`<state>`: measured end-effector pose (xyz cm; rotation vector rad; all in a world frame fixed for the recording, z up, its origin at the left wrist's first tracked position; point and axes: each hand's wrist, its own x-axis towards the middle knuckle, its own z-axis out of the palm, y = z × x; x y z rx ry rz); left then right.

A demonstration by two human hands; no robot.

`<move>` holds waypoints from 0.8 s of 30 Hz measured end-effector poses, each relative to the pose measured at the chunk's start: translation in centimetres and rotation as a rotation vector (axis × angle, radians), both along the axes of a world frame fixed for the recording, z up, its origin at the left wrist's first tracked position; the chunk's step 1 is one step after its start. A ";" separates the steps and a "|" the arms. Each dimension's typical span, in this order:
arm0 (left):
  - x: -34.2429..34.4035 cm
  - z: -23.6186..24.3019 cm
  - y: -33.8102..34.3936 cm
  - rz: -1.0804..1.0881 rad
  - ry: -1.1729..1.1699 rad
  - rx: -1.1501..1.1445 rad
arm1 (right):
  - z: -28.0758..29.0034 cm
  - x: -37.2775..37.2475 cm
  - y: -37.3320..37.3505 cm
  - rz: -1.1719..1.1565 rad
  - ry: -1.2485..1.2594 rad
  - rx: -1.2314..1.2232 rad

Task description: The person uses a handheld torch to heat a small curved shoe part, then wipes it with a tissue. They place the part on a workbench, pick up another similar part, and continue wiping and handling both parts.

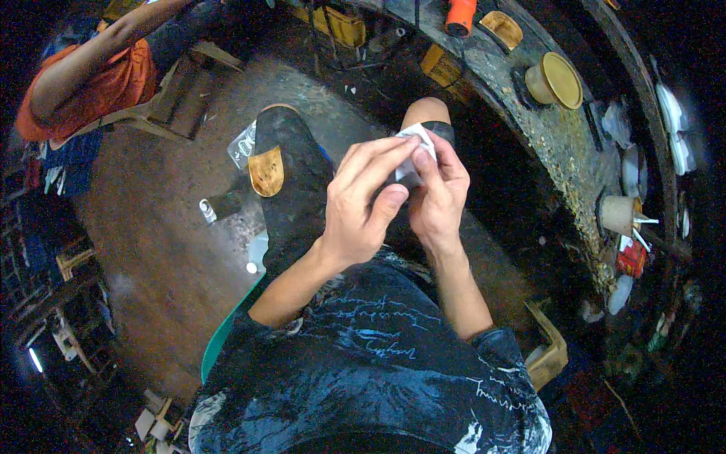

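Observation:
Above my right knee, both hands are on a small folded white sheet, paper or thin cloth; I cannot tell which. My left hand reaches across with its fingers stretched over the sheet's left edge, pressing on it. The right hand pinches the same sheet from the other side, thumb on top and fingers behind. A greyish lower part of the sheet shows between the palms. On my left thigh lies a flat wooden piece with one rounded end, touched by neither hand.
A person in an orange shirt sits at the far left. Along the right runs a worn bench bearing a lidded tub, an orange cylinder, another wooden piece and a cup. A crumpled wrapper lies beside my left knee.

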<state>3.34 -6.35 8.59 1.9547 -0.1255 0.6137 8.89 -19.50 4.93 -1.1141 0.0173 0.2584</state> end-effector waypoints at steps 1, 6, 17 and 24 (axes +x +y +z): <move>-0.1 0.1 -0.5 -0.009 0.041 -0.230 | -0.1 0.1 -0.4 0.015 0.065 0.112; 0.4 0.5 -0.9 0.144 0.179 -0.369 | -0.3 1.0 -1.3 0.037 0.214 0.301; 1.8 0.6 0.2 0.212 0.187 -0.052 | 1.2 0.2 -1.7 0.016 -0.079 -0.167; 0.6 -0.3 -1.5 0.181 0.269 -0.263 | 0.8 -0.5 -0.6 -0.132 -0.163 -0.206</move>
